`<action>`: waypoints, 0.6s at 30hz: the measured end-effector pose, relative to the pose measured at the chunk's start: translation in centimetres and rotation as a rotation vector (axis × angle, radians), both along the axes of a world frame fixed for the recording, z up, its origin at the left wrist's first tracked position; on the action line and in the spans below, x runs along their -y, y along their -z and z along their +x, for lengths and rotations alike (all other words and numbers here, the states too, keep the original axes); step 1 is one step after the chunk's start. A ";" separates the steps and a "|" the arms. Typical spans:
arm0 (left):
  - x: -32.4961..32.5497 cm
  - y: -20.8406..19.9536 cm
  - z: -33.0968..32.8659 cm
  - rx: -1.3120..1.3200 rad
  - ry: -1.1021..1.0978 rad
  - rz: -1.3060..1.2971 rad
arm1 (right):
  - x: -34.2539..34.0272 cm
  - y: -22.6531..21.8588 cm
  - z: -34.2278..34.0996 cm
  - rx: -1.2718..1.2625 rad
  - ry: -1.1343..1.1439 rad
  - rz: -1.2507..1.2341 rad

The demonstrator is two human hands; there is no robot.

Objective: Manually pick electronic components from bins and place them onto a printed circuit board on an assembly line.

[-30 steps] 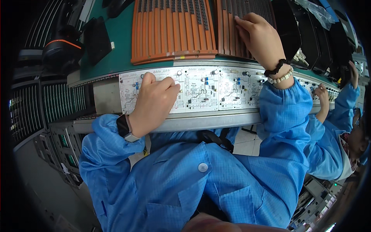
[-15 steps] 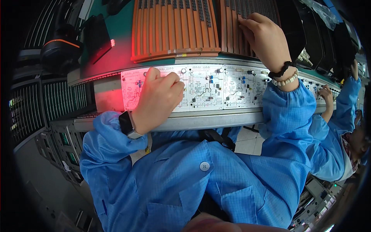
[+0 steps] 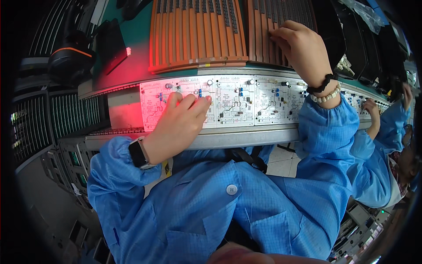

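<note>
My left hand [image 3: 181, 124] rests over the leftmost white circuit board [image 3: 151, 108], fingers bent and drawn together. Its fingertips are near the small blue parts and round capacitors in the board's upper half. Whatever they may hold is hidden. Farther up and to the right, my right hand [image 3: 304, 49] pinches thumb and forefinger at a channel of the brown slotted rack [image 3: 259, 42]. Anything between those fingertips is too small to make out. Dark components fill the far ends of the channels.
Several more circuit boards [image 3: 234, 105] line the metal rail [image 3: 246, 137] to the right. An orange slotted rack [image 3: 198, 44] stands behind them. At far left is a black device with an orange stripe [image 3: 70, 57]. A co-worker's hand [image 3: 372, 110] is over boards at the right.
My left hand has drawn back slightly toward me, uncovering parts near the board's top edge. Along the rack channel, my right fingertips have come down a little toward me.
</note>
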State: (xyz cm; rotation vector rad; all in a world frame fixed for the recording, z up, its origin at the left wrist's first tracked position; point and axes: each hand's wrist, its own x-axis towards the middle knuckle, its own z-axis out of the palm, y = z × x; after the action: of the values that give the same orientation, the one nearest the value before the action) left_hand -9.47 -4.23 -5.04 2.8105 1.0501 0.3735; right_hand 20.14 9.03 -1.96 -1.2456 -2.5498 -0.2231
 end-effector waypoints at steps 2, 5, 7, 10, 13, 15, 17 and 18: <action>-1.4 -0.8 -0.3 0.002 0.035 -0.042 | -0.1 -0.5 0.2 -0.026 -0.010 -0.062; -5.5 -1.7 -0.1 0.219 0.079 -0.070 | -0.1 -1.0 0.3 -0.063 -0.026 -0.140; -9.1 -0.7 0.8 0.362 -0.030 0.044 | -0.3 -0.8 0.1 -0.063 -0.031 -0.163; -12.8 0.9 2.5 0.284 -0.115 0.288 | 0.4 -1.5 -0.3 -0.067 -0.055 -0.209; -13.8 1.4 2.5 0.142 -0.099 0.316 | 2.7 -2.7 -1.1 -0.242 -0.046 -0.211; -13.6 1.1 2.5 0.064 -0.087 0.346 | 4.8 -3.3 -2.3 -0.281 -0.050 -0.209; -13.2 0.8 2.5 -0.013 -0.075 0.376 | 7.0 -3.4 -3.8 -0.317 -0.105 -0.229; -12.9 0.7 2.6 -0.050 -0.068 0.401 | 8.0 -3.2 -4.5 -0.340 -0.127 -0.251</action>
State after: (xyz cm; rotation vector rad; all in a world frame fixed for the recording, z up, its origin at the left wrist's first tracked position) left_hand -6.83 8.70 -5.77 3.1509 1.2014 0.5823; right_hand 15.68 1.07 1.25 -1.0872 -2.3946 0.3193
